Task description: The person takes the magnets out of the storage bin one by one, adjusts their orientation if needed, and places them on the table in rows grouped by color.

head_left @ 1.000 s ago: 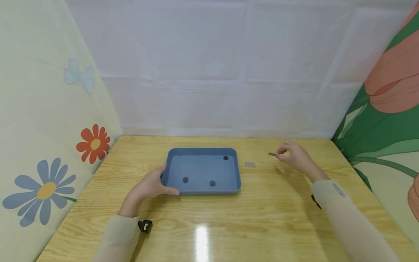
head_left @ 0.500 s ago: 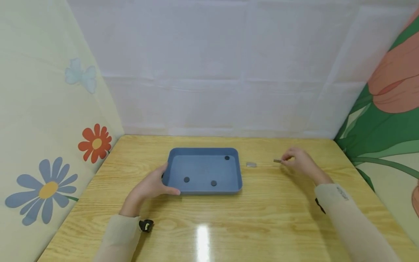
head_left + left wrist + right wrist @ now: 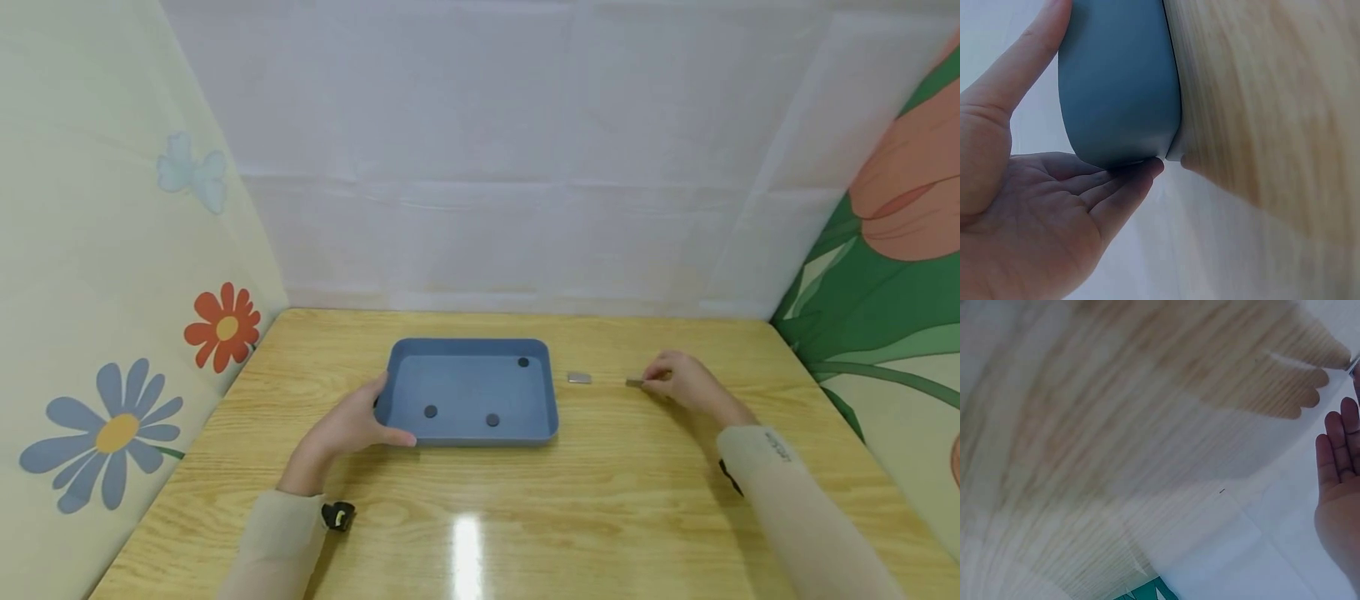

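The left hand (image 3: 351,423) holds the left end of a shallow blue tray (image 3: 465,440). Its thumb lies along the tray's front side and its fingers reach round the left end; in the left wrist view the fingertips press against the tray's wall (image 3: 1122,94). To the right of the tray, the right hand (image 3: 690,385) pinches a small flat greyish rectangular piece (image 3: 634,382) between thumb and finger, low over the table. In the right wrist view that hand (image 3: 1340,456) shows at the right edge, the piece mostly cut off. A similar silvery rectangular piece (image 3: 579,377) lies between tray and hand.
Inside the tray are small dark round discs: one at the back right (image 3: 523,362), another disc (image 3: 431,412) at front left and a third disc (image 3: 492,420) at front centre. The wooden table (image 3: 600,517) meets a white cloth backdrop (image 3: 480,167) behind, with flowered panels at both sides.
The right hand has come down and slightly nearer the front with the pinched piece, which is now lower over the table. The left hand and tray keep their place; the view has shifted slightly.
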Action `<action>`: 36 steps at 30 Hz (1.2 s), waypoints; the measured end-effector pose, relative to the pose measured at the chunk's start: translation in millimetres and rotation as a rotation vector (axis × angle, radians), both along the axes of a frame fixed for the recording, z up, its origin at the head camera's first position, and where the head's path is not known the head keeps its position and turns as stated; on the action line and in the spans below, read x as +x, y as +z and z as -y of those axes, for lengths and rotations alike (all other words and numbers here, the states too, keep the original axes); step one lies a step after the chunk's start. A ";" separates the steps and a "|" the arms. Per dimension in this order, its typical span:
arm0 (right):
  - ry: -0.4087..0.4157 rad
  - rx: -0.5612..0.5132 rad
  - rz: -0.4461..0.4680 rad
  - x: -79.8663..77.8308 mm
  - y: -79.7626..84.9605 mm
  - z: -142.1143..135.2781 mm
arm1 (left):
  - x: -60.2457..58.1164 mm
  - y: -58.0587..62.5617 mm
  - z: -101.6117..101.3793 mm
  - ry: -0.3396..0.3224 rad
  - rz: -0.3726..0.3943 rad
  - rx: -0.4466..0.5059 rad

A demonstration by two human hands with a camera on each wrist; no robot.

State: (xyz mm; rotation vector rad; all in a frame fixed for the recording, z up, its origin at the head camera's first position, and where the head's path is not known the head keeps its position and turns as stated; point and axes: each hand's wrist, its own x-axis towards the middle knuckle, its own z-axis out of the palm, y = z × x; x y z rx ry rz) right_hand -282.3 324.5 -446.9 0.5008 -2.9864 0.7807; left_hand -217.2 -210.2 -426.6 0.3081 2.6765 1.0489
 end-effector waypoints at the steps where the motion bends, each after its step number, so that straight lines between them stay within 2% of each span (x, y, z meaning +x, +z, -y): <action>1: -0.001 0.001 0.002 -0.2 -0.3 -0.1 | 0.1 0.0 -0.1 0.000 0.001 0.001; 20: 0.029 0.015 -0.006 -1.8 -0.2 2.4 | 0.8 1.1 -1.3 0.021 0.019 -0.007; 36: -0.046 0.022 0.150 2.1 13.2 6.5 | 1.0 1.5 -1.6 0.015 0.017 0.005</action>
